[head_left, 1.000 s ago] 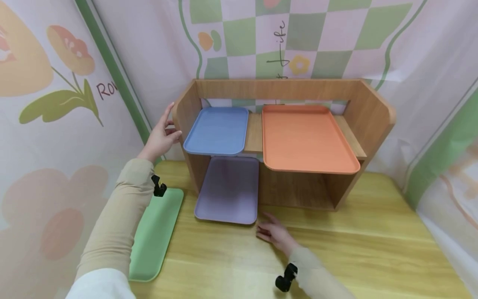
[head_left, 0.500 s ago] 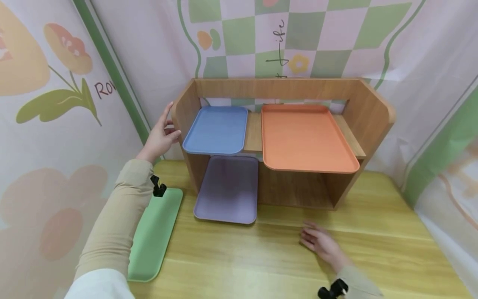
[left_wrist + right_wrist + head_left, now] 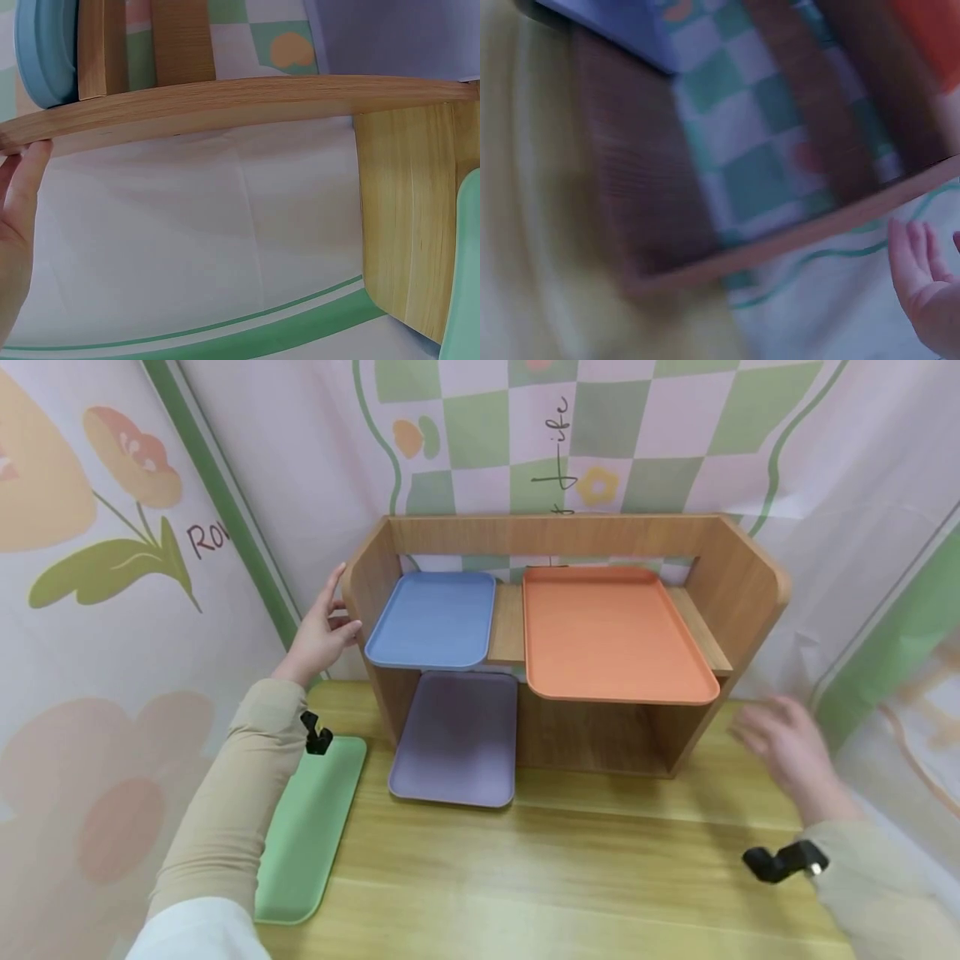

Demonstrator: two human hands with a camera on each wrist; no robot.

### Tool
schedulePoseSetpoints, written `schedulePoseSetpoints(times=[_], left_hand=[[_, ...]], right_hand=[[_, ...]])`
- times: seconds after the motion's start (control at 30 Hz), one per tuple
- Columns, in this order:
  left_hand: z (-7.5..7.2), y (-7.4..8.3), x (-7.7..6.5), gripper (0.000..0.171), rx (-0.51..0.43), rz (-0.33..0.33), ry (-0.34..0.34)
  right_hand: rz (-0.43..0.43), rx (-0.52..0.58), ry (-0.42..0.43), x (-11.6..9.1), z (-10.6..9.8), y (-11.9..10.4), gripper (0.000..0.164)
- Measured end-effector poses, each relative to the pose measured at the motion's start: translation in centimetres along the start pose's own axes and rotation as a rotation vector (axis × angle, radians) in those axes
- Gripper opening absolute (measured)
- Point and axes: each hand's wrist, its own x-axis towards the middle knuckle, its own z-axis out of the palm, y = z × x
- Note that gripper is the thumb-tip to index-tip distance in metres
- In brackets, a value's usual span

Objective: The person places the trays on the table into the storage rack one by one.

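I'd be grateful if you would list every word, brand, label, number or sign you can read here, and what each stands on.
"Ro", then a letter cut off: left floral cloth.
"ife", sideways, after an unclear letter, lower lettering partly hidden by wooden shelf: checked cloth.
None readable on the shelf or trays.

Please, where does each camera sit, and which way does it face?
Head: worn on the head, facing forward and down at the brown wooden shelf; left hand, right hand and beige sleeves show.
Left wrist: on that wrist, facing the shelf's left side panel; part of the left hand shows.
Right wrist: on that wrist, facing the shelf's right side panel, blurred; part of the right hand shows.
Shared: head and left wrist both show the green rectangular tray.
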Motion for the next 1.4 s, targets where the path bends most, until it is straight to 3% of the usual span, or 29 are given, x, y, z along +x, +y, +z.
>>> schedulePoseSetpoints(times=[0.1,0.23,0.33,0.53,0.7,0.9,1.0,1.2,1.4], left_hand=[[0.1,0.1,0.1,0.087,-0.001,-0.002,0.0],[0.2,0.3,0.1,0.087,-0.009,-0.003,0.005],[0.3,0.3,0.3,0.087,-0.014,-0.001,0.008],[0.5,0.2,0.4,0.087,-0.027,-0.003,-0.005],[0.1,0.2,0.1,0.084,-0.057,0.003,-0.015],[-1.0,-0.3,-0.9,0.081,-0.162,-0.009,-0.031],[-1.8,-0.8,-1.6,0.075,-0.107,-0.022,-0.011],[-3.9,-3.2,-4.3,0.076,0.07,-0.104,-0.019],[-5.0,-8.0,-9.5,0.084,0.195,-0.233,-0.096]], right_hand=[[-0.037,-0.293,0.073,1.3,0.8,-4.2,0.085],[-0.16,-0.736,0.127,2.9,2.4,-8.2,0.085],[-0.218,-0.919,0.147,3.9,3.4,-10.2,0.082],[-0.219,-0.947,0.167,5.2,4.2,-12.0,0.069],[-0.198,-0.942,0.186,5.6,4.5,-11.8,0.063],[-0.19,-0.938,0.206,5.6,4.5,-11.4,0.062],[-0.187,-0.944,0.211,5.5,4.4,-11.2,0.062],[-0.185,-0.951,0.224,5.1,4.4,-11.2,0.062],[-0.194,-0.96,0.219,5.4,4.8,-11.3,0.061]])
